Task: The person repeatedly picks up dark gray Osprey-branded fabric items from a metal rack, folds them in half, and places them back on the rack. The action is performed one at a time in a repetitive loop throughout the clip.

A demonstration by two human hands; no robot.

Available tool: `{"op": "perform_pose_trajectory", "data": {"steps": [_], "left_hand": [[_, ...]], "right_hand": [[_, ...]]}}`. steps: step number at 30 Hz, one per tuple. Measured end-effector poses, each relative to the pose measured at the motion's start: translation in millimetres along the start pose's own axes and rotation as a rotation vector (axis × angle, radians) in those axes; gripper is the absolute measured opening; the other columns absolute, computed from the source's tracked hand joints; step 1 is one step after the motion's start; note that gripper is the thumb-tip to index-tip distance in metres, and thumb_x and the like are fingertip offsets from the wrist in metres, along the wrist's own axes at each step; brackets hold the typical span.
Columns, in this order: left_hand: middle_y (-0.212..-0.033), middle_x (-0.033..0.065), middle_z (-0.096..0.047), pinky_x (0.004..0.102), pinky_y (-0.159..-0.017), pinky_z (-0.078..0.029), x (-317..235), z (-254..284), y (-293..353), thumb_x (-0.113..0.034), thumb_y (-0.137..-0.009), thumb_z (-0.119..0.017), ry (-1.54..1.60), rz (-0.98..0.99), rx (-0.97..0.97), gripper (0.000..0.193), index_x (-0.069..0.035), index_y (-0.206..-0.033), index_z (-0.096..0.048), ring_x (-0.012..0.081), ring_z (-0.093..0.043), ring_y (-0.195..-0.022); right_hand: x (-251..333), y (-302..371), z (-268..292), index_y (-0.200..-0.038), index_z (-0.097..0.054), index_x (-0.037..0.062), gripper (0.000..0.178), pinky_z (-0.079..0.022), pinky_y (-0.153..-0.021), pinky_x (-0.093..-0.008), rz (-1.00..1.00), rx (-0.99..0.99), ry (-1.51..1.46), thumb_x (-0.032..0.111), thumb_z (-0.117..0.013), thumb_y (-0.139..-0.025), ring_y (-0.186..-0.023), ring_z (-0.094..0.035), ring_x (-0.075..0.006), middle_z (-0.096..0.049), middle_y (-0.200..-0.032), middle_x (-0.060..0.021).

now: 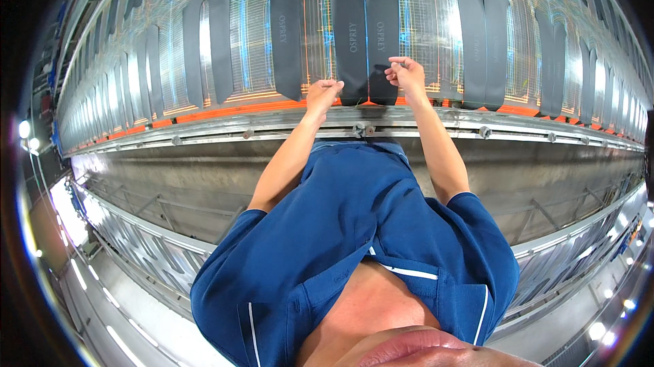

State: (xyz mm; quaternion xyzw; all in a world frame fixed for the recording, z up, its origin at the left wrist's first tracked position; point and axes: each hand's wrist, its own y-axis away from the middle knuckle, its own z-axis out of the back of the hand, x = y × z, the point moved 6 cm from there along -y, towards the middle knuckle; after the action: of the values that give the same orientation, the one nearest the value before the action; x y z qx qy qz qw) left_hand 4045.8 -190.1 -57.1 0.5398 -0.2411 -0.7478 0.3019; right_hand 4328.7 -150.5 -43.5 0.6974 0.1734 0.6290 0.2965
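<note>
Two dark grey, flat, curved panels with light lettering lie side by side in front of me: the left panel (349, 12) and the right panel (383, 12). My left hand (323, 98) is closed in a pinch beside the lower left edge of the left panel. Over the lower part of the right panel is my right hand (409, 79), its thumb and fingers bent toward each other. Whatever either hand pinches, if anything, is too small to make out. A dark shadow falls on the right panel beside the right fingers.
The long shiny table (248, 60) carries a grid of coloured lines and more grey panels, such as one at left (286, 33) and a pair (473, 47) at right. An orange strip (259, 108) and metal rail (286, 126) with knobs edge its near side.
</note>
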Motion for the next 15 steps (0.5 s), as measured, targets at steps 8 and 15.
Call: {"op": "perform_pose_trajectory", "data": {"steps": [8,15], "left_hand": [[-0.062,-0.003,-0.05,0.0301,-0.046,-0.03,-35,-39,5,-0.029,-0.087,-0.082,-0.071,0.221,0.235,0.03,-0.01,-0.074,-0.063,0.0093,-0.044,-0.052],[-0.07,-0.0032,-0.051,0.0242,-0.041,-0.018,-100,-28,-3,-0.025,-0.087,-0.083,0.519,0.27,0.48,0.027,-0.013,-0.081,-0.059,0.0045,-0.032,-0.047]], "right_hand": [[6,0,-8,-0.117,-0.07,0.0038,0.021,-0.057,-0.068,-0.0282,-0.076,0.14,0.067,0.011,-0.059,-0.101,-0.077,-0.069,-0.0149,-0.074,-0.092,-0.0111],[4,-7,-17,-0.11,-0.071,0.0014,0.03,-0.058,-0.07,-0.0309,-0.288,0.133,0.057,0.028,-0.062,-0.099,-0.075,-0.07,-0.0182,-0.074,-0.091,-0.0157]]}}
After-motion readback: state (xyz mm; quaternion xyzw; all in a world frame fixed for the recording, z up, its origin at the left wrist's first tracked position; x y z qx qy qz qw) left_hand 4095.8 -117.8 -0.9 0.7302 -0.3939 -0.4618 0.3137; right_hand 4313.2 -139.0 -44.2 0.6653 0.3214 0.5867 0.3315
